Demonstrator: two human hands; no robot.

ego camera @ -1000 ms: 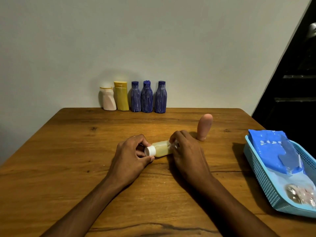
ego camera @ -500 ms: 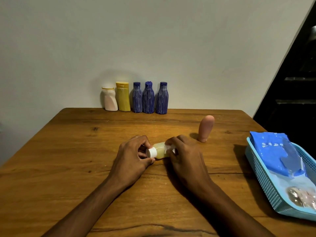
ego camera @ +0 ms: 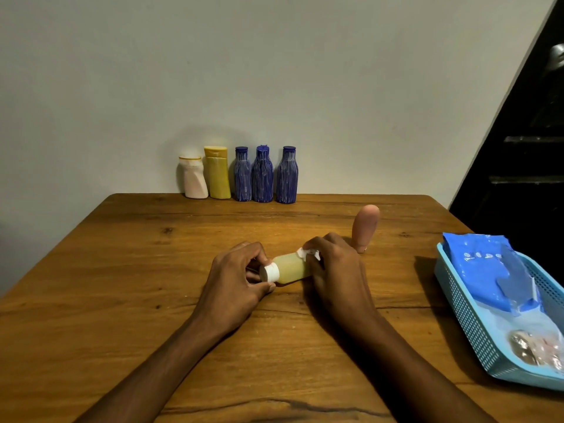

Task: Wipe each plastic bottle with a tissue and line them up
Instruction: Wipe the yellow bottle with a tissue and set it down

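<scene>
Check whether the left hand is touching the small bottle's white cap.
Touching. The head view shows the left hand with its fingers curled round the white cap of the small bottle, no gap visible.

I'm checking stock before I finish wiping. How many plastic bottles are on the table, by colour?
Blue ribbed bottles: 3
Yellow flip-cap bottle: 1
White-pink bottle: 1
Pink rounded bottle: 1
Pale yellow white-capped bottle, held in both hands: 1
Total: 7

Left hand (ego camera: pixel 236 277) pinching bottle (ego camera: pixel 290 268) cap, right hand (ego camera: pixel 335 267) apparently pressing tissue (ego camera: pixel 305 253)
</scene>
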